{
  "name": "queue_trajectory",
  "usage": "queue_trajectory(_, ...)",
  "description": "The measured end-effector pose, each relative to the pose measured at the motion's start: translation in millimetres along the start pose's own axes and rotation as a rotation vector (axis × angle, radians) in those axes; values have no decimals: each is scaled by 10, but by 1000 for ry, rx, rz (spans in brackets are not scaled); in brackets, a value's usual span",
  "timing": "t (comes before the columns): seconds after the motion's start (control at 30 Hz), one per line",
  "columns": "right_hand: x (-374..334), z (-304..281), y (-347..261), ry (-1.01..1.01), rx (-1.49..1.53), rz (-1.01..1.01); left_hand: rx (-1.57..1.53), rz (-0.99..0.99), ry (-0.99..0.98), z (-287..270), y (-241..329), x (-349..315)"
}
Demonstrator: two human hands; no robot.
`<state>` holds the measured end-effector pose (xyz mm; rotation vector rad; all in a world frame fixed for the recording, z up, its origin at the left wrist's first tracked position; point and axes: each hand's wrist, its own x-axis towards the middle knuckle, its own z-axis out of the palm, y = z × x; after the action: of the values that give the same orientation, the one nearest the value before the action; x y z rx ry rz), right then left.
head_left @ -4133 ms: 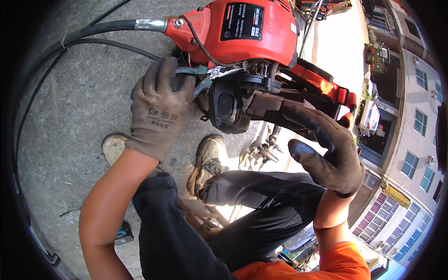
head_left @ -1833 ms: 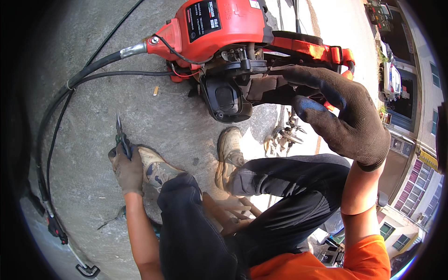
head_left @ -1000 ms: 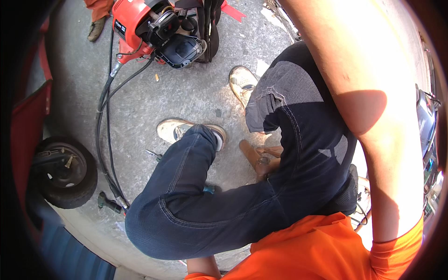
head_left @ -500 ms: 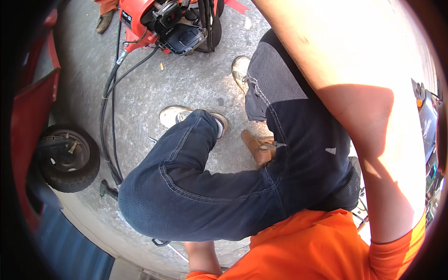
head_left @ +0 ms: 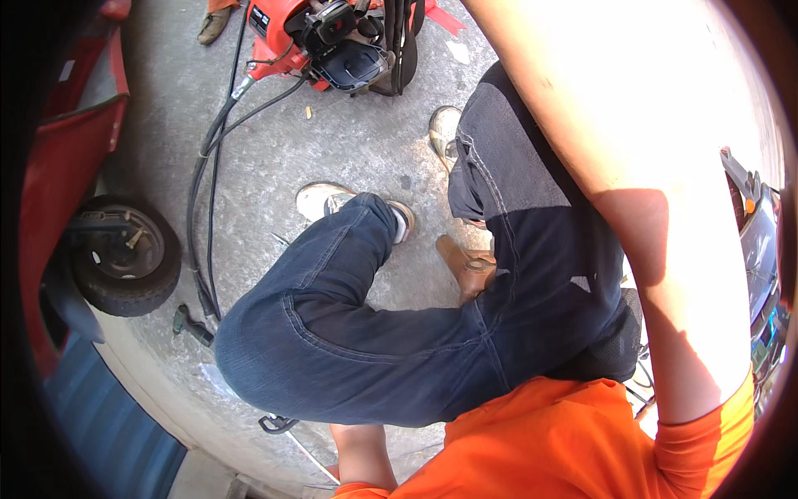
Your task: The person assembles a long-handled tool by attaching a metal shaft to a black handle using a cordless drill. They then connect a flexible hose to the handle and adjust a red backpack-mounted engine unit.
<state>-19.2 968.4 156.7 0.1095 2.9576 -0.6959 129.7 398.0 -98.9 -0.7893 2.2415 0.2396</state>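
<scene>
My bent legs in dark blue trousers [head_left: 349,349] fill the middle of the view. My left forearm [head_left: 363,456] comes in at the lower edge and passes behind my thigh, which hides the left hand. A thin pale rod with a black loop [head_left: 277,424] at its end lies beside that forearm. Along the right side my right arm [head_left: 632,233] reaches up past the top edge, so its hand is out of the picture. Under my legs stands a small brown wooden stool [head_left: 470,268], partly covered.
A red backpack engine [head_left: 328,46] with a black hose [head_left: 198,191] rests on the concrete. A green and black power drill [head_left: 192,325] lies near a wheel [head_left: 125,258] under a red body panel [head_left: 75,166]. Another person's shoe [head_left: 214,27] shows at top; a grey motorcycle [head_left: 758,241] stands right.
My view has shifted slightly, so the engine, hose and shoe appear further right. More of the drill and the black loop now shows. My arms keep nearly the same pose.
</scene>
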Motion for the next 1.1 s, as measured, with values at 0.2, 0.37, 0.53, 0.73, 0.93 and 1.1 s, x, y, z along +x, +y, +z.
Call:
queue_trajectory(0.2, 761, -240, 135, 15, -34, 5, -15, 23, 3, 41, 189, 76)
queue_trajectory(0.37, 1580, -434, 226, -19, -48, 29, -35, 50, 13, 62, 506, 235)
queue_trajectory(0.53, 2054, -434, 367, -82, -57, 58, -34, 106, 36, 9, 1006, 537)
queue_trajectory(0.73, 2333, -265, 414, -147, -25, 83, -10, 156, 73, -137, 1780, 986)
queue_trajectory(0.93, 2371, -289, 338, -257, -61, 264, 31, 164, 93, -247, 2451, 1375)
queue_trajectory(1.1, 2521, -60, 399, -182, -132, 190, -15, 126, 140, -81, 2451, 1562)
